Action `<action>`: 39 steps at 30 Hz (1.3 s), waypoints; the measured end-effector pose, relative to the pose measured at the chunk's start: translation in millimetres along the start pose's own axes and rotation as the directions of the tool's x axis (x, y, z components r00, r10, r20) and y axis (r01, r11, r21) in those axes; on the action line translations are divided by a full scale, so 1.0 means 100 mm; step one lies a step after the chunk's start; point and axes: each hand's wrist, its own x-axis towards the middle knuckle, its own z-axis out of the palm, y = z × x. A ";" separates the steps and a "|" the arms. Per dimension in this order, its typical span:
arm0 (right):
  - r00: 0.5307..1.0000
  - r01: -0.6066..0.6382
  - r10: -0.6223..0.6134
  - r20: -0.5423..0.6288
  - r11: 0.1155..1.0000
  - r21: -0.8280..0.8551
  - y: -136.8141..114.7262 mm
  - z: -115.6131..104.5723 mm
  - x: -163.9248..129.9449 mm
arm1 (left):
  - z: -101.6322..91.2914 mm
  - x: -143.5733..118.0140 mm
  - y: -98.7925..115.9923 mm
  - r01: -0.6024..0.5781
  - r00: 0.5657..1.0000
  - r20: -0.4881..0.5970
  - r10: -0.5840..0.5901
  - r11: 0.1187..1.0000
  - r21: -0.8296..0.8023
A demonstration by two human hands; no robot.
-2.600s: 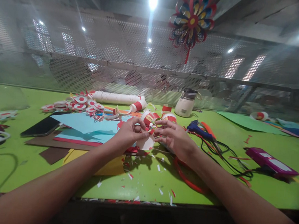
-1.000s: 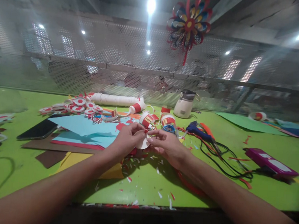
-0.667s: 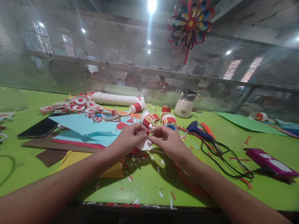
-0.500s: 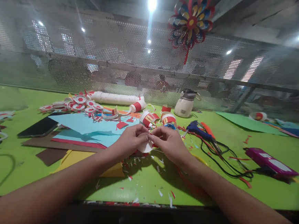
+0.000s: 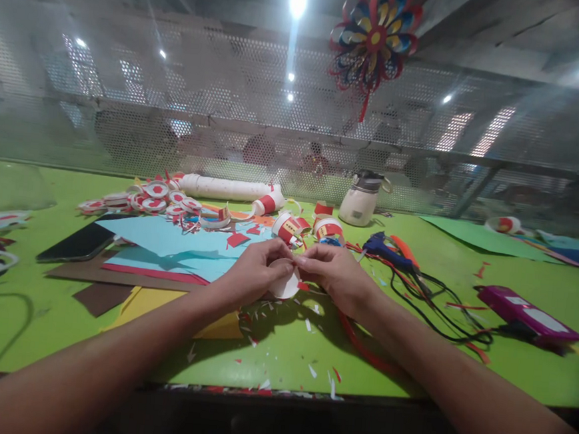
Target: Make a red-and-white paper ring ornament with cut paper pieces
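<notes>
A small white paper disc [image 5: 284, 282] is pinched between the thumb and fingers of my left hand [image 5: 258, 266], just above the table. My right hand [image 5: 335, 273] closes in a pinch at the disc's upper right edge, its fingertips almost meeting those of the left. Exactly what the right fingertips grip is partly hidden. A bit of red [image 5: 303, 286] shows beside the disc, under the right fingers. Just beyond my hands lie cut red-and-white paper cups [image 5: 287, 227]. Paper scraps [image 5: 308, 325] litter the table beneath.
Light blue paper sheets [image 5: 167, 237], a black phone [image 5: 80, 240] and a heap of red-and-white paper pieces [image 5: 155, 196] lie left. On the right are a blue glue gun [image 5: 390, 250] with cables and a purple box [image 5: 527, 312]. A bottle [image 5: 360, 199] stands behind.
My right hand has shifted slightly right, and its fingers have moved along the disc's edge. More of the white disc shows now. The left hand keeps its pinch.
</notes>
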 end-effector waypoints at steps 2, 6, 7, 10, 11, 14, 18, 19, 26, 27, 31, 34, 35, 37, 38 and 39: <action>0.996 -0.080 0.076 0.038 0.992 0.098 0.01 -0.03 0.01 | 0.00 0.00 0.00 0.003 1.000 0.005 -0.003 1.000 0.004; 0.983 -0.164 0.145 0.114 0.971 0.174 0.01 -0.07 0.03 | 0.02 -0.01 0.02 0.050 0.999 0.014 -0.050 0.998 -0.046; 0.981 -0.169 0.147 0.128 0.968 0.184 0.01 -0.08 0.03 | 0.03 -0.01 0.03 0.064 0.998 0.012 -0.063 0.996 -0.060; 0.977 -0.181 0.153 0.149 0.963 0.197 -0.01 -0.08 0.02 | 0.04 -0.02 0.04 0.095 0.995 -0.002 -0.096 0.990 -0.103; 0.975 -0.185 0.155 0.157 0.962 0.199 -0.01 -0.08 0.02 | 0.04 -0.02 0.05 0.101 0.995 -0.006 -0.102 0.988 -0.113; 0.974 -0.179 0.144 0.175 0.961 0.209 -0.02 -0.08 0.02 | 0.03 -0.02 0.05 0.097 0.995 -0.005 -0.098 0.987 -0.128; 0.974 -0.170 0.129 0.186 0.959 0.227 -0.03 -0.08 0.01 | 0.02 -0.02 0.06 0.074 0.997 -0.003 -0.075 0.989 -0.125; 0.973 -0.170 0.127 0.192 0.958 0.231 -0.03 -0.07 0.01 | 0.01 -0.02 0.06 0.069 0.998 -0.002 -0.070 0.989 -0.130; 0.972 -0.141 0.089 0.217 0.961 0.237 -0.01 -0.06 0.01 | 0.02 -0.03 0.06 0.055 0.998 0.000 -0.056 0.986 -0.160; 0.972 -0.138 0.087 0.217 0.962 0.234 0.00 -0.06 0.01 | 0.02 -0.03 0.06 0.056 0.998 0.000 -0.057 0.985 -0.166; 0.973 -0.130 0.082 0.216 0.968 0.216 0.02 -0.06 0.01 | 0.02 -0.02 0.06 0.063 0.998 0.000 -0.064 0.981 -0.181; 0.974 -0.127 0.080 0.210 0.967 0.220 0.03 -0.06 0.02 | 0.02 -0.01 0.06 0.075 0.997 0.004 -0.076 0.979 -0.188; 0.975 -0.128 0.082 0.207 0.968 0.218 0.03 -0.06 0.02 | 0.03 -0.01 0.06 0.079 0.997 0.008 -0.079 0.977 -0.197; 0.978 -0.121 0.079 0.195 0.970 0.209 0.03 -0.06 0.03 | 0.03 -0.01 0.06 0.087 0.996 0.019 -0.084 0.972 -0.219; 0.979 -0.119 0.081 0.190 0.973 0.200 0.04 -0.06 0.03 | 0.03 0.00 0.06 0.092 0.996 0.026 -0.088 0.969 -0.228; 0.980 -0.120 0.086 0.181 0.975 0.189 0.04 -0.06 0.03 | 0.03 0.00 0.06 0.099 0.995 0.033 -0.094 0.966 -0.237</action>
